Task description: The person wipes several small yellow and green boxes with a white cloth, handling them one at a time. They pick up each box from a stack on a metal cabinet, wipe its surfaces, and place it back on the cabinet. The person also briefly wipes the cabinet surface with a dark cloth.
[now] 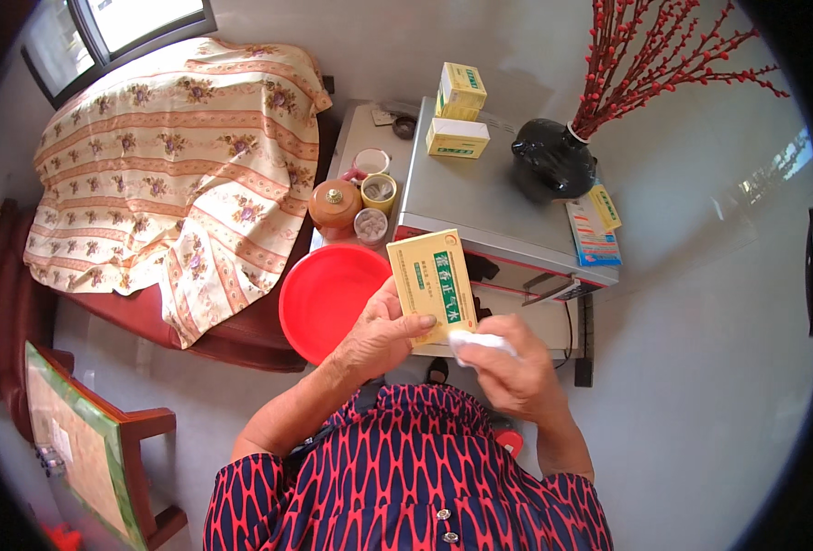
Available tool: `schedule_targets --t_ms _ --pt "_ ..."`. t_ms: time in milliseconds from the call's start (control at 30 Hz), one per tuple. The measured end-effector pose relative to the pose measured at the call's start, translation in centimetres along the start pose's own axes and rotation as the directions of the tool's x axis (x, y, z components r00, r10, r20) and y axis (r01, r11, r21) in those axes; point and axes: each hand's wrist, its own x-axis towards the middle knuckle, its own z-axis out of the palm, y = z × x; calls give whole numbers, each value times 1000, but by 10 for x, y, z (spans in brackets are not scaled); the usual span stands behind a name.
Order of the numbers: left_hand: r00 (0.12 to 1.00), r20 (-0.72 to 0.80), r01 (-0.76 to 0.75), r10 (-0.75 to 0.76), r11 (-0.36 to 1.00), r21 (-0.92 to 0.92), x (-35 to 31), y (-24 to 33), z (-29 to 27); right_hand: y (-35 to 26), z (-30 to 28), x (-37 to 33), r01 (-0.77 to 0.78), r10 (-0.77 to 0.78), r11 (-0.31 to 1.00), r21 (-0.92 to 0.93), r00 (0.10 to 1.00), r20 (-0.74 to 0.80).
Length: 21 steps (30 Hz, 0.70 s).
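My left hand (pixel 383 332) grips a pale yellow medicine box (pixel 429 275) with a green label, its thumb laid across the front face. The box is tilted and held up in front of me. At the box's lower right corner, my right hand (pixel 521 372) is closed on a white cloth or tissue (pixel 482 343), slightly blurred. Behind the box, on the grey cabinet (pixel 489 207), stand a stack of similar yellow boxes (pixel 462 89) and another yellow box (pixel 458 138) in front of it.
A red basin (pixel 324 303) sits left of the box, near a brown lidded pot (pixel 335 209) and several cups. On the cabinet's right are a black vase (pixel 553 161) with red-budded branches and a blue-and-white packet (pixel 593 241). Farther left, floral cloth (pixel 186 138) covers a sofa.
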Motion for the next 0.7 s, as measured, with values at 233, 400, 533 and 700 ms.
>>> schedule_targets --t_ms 233,400,533,700 --pt "997 -69 -21 21 1000 8 3 -2 0 31 4 -22 -504 577 757 415 814 -63" --pt "998 -65 -22 19 999 -34 9 -8 3 32 34 -13 -620 669 493 611 719 190" --pt "996 -89 -33 32 999 -15 10 -7 3 27 38 -4 -591 751 81 803 565 340" --pt "944 -299 -63 138 966 249 9 -14 -2 35 49 -8 -459 739 284 842 664 112"
